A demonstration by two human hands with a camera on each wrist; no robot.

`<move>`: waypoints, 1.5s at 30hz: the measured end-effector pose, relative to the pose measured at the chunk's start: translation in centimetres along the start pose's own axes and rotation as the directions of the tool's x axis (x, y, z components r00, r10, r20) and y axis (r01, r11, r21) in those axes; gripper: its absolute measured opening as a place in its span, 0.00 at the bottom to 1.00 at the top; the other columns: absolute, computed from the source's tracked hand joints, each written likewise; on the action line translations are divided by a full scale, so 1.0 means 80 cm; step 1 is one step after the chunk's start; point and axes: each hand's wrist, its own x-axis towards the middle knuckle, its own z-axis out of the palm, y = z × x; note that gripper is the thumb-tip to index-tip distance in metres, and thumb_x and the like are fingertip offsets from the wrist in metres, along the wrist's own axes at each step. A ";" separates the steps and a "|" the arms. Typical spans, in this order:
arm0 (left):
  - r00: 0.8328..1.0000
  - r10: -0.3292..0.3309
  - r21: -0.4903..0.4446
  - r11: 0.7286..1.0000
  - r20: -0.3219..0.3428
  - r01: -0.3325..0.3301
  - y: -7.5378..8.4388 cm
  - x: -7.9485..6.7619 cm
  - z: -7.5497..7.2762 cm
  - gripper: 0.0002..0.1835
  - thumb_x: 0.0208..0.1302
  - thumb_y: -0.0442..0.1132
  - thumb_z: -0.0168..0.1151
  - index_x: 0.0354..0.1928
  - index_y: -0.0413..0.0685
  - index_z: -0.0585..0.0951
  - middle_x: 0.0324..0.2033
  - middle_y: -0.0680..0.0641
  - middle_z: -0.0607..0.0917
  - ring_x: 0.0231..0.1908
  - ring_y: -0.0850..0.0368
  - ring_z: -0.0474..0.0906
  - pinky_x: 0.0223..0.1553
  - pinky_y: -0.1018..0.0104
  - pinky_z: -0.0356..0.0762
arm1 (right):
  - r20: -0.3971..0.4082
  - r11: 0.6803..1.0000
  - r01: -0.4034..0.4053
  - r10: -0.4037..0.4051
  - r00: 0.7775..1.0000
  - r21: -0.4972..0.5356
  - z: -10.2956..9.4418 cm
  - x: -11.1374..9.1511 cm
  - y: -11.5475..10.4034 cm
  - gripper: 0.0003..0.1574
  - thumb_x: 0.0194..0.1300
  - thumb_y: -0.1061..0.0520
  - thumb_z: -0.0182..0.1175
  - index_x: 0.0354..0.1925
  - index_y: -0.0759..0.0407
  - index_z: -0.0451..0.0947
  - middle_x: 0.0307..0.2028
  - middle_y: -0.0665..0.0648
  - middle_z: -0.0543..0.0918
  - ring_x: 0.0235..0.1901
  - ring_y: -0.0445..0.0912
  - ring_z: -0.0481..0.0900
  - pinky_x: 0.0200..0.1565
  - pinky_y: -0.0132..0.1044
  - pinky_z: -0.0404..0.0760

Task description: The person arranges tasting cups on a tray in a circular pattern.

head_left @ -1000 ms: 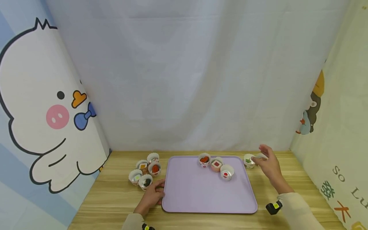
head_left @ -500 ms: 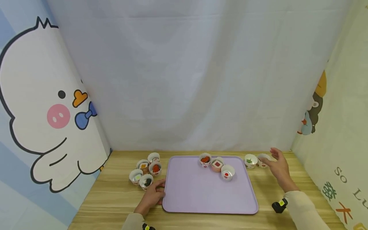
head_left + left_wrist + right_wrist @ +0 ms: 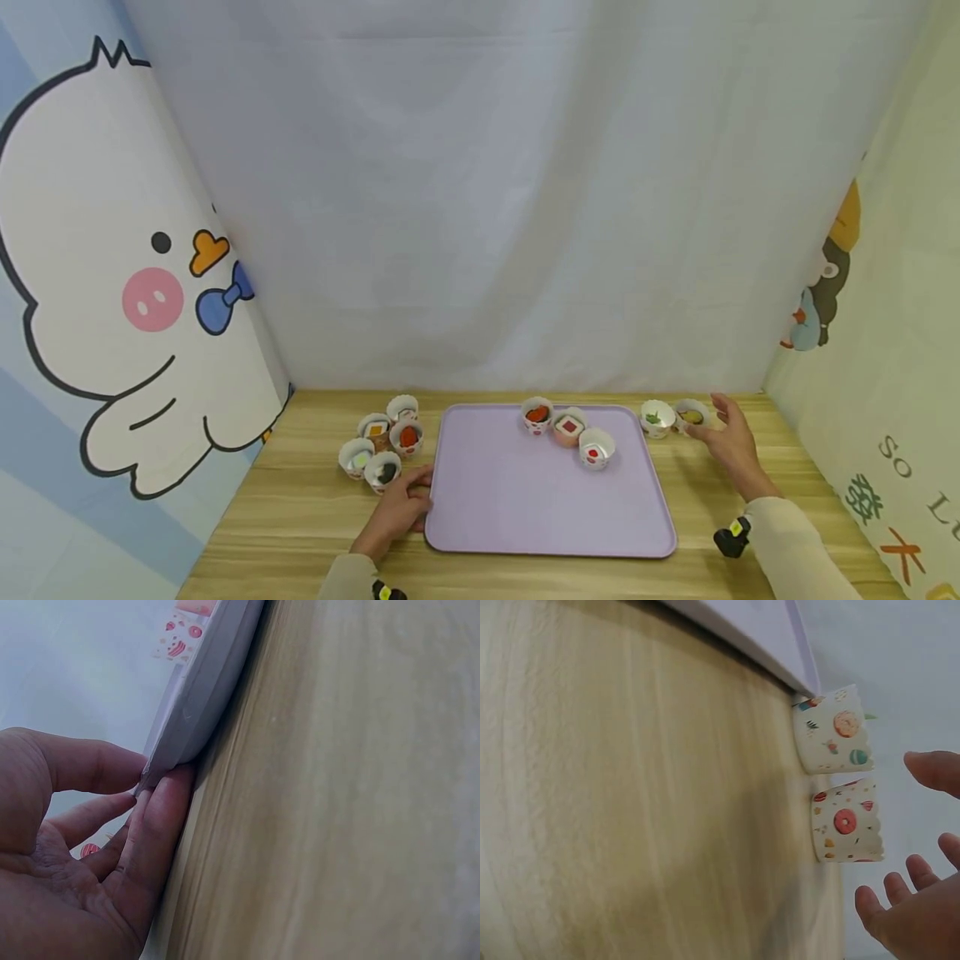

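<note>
My left hand (image 3: 401, 504) is at the left edge of the lilac tray (image 3: 547, 517). In the left wrist view its thumb lies on the tray's rim (image 3: 191, 712) and its fingers lie under it, pinching the edge. My right hand (image 3: 733, 442) hovers just right of two paper cups beyond the tray's right side, fingers spread and holding nothing. The nearer of these, a doughnut-print cup (image 3: 847, 823), shows something yellowish-brown inside from above. Beside it stands a cup with a green leaf-like piece (image 3: 657, 418).
On the tray's back right stand three paper cups: one with red-orange contents (image 3: 537, 416), one with a square piece (image 3: 570, 427), one with a small red piece (image 3: 597, 449). Several more cups (image 3: 382, 472) cluster left of the tray. A pale curtain (image 3: 480, 208) hangs behind the table.
My right hand has drawn back to the right from over the two right-hand cups, uncovering the outer one. The left hand stays at the tray's edge.
</note>
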 end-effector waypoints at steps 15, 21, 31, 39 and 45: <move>1.000 0.028 -0.009 1.000 0.007 -0.027 0.003 -0.001 0.001 0.34 0.53 0.25 0.59 0.67 0.36 0.70 0.51 0.37 0.77 0.37 0.58 0.77 0.23 0.60 0.83 | 0.001 0.996 -0.065 0.065 0.998 0.062 0.009 0.016 0.027 0.59 0.63 0.59 0.63 0.77 0.65 0.35 0.73 0.76 0.48 0.72 0.70 0.50 0.71 0.62 0.55; 0.999 0.040 0.002 0.999 -0.012 -0.040 0.005 -0.002 0.001 0.34 0.53 0.24 0.59 0.67 0.36 0.70 0.51 0.37 0.77 0.36 0.57 0.77 0.22 0.59 0.82 | -0.033 0.995 -0.059 0.062 0.998 0.083 0.018 0.024 0.031 0.56 0.63 0.59 0.63 0.76 0.67 0.39 0.71 0.77 0.54 0.70 0.68 0.55 0.70 0.59 0.59; 1.000 0.025 -0.003 1.000 -0.018 -0.025 0.003 -0.003 0.002 0.34 0.53 0.25 0.59 0.67 0.37 0.71 0.51 0.37 0.77 0.36 0.58 0.77 0.21 0.60 0.81 | -0.082 0.993 -0.082 0.089 0.993 0.080 0.031 0.027 0.036 0.52 0.64 0.51 0.65 0.72 0.70 0.48 0.68 0.75 0.60 0.67 0.65 0.60 0.69 0.56 0.62; 1.000 0.024 -0.010 1.000 -0.010 -0.024 0.001 -0.001 0.003 0.34 0.52 0.25 0.58 0.67 0.38 0.71 0.52 0.36 0.76 0.37 0.58 0.77 0.22 0.60 0.82 | -0.158 0.994 -0.092 0.100 0.982 0.056 0.038 0.029 0.042 0.49 0.63 0.50 0.65 0.71 0.70 0.53 0.66 0.75 0.64 0.65 0.64 0.64 0.68 0.56 0.63; 0.999 0.031 -0.002 1.000 -0.019 -0.032 -0.001 0.000 0.000 0.35 0.52 0.25 0.59 0.67 0.36 0.70 0.52 0.36 0.77 0.36 0.57 0.77 0.22 0.59 0.82 | -0.171 0.995 -0.081 0.090 0.981 0.057 0.038 0.025 0.037 0.48 0.62 0.52 0.66 0.70 0.70 0.54 0.65 0.75 0.66 0.63 0.63 0.66 0.65 0.55 0.65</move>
